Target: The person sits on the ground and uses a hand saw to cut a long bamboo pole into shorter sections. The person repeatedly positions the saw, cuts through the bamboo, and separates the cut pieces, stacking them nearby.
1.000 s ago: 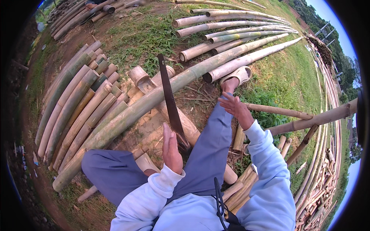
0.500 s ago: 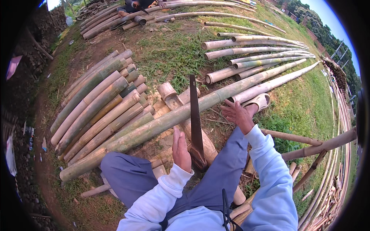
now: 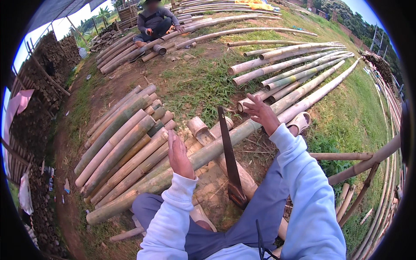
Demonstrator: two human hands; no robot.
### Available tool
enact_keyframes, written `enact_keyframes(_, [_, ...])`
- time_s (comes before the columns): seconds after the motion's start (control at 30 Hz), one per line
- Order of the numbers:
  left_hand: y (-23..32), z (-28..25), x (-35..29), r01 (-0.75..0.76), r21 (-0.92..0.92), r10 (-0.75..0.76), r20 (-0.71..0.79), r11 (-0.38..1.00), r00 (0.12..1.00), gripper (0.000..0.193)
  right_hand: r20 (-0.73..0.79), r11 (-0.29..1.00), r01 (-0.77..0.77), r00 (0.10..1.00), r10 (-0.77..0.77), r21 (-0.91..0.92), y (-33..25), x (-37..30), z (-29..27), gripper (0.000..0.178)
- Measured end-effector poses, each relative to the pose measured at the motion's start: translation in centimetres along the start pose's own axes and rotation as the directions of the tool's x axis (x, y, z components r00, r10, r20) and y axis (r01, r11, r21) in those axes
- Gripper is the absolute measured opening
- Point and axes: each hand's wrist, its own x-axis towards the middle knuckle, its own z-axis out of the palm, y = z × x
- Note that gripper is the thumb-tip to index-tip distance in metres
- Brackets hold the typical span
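A long green-brown bamboo pole [image 3: 208,152] lies slantwise before me, across a thicker bamboo piece [image 3: 245,177] near my knees. Leaning against the pole between my legs is a handsaw [image 3: 230,152], its dark blade pointing up and its brown handle low by my thigh; neither hand touches it. My left hand [image 3: 180,157] is raised over the pole, left of the saw, with fingers stretched and nothing in them. Right of the saw, my right hand [image 3: 263,115] is held up above the pole, fingers spread and also without anything in it.
Cut bamboo lengths [image 3: 123,151] are stacked at the left. Long poles [image 3: 299,69] lie on the grass at the far right. A wooden rail frame [image 3: 364,164] stands by my right arm. A co-worker [image 3: 156,26] sits among poles at the far left.
The view has tilted up, bringing the co-worker into fuller sight. My hands have risen and moved farther apart; the left is now farther from the saw. The saw still leans against the pole.
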Motion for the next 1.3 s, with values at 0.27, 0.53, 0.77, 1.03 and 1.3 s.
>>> enact_keyframes(0.27, [-2.9, -2.5, -0.7, 0.016, 0.080, -0.016, 0.008, 0.997, 1.000, 0.069, -0.006, 0.998, -0.055, 0.998, 0.055, -0.004, 2.1, -2.5, -0.7, 0.086])
enact_keyframes(0.53, [-0.8, -1.9, -1.5, 0.002, 0.306, -0.035, 0.103, 0.952, 0.994, 0.051, -0.728, 0.829, 0.530, 0.639, -0.250, 0.181, 2.6, -4.0, 1.2, 0.067])
enact_keyframes(0.77, [2.6, -3.4, -0.6, 0.090, 0.305, -0.134, 0.126, 0.948, 0.983, 0.033, 0.550, 0.855, 0.482, 0.669, -0.499, 0.189, -5.9, -11.9, 13.4, 0.072])
enact_keyframes(1.03, [9.4, -5.4, -1.2, -0.119, 0.542, -0.146, 0.420, 0.832, 0.896, 0.043, 0.435, 0.834, 0.545, 0.773, -0.462, -0.083, -3.5, -14.0, 10.2, 0.064])
enact_keyframes(1.3, [12.8, -16.8, -2.6, -0.095, 0.917, -0.437, 0.272, 0.387, 0.857, 0.035, -0.080, 0.659, -0.114, 0.993, 0.082, -0.744, 16.8, -19.7, 1.7, 0.053])
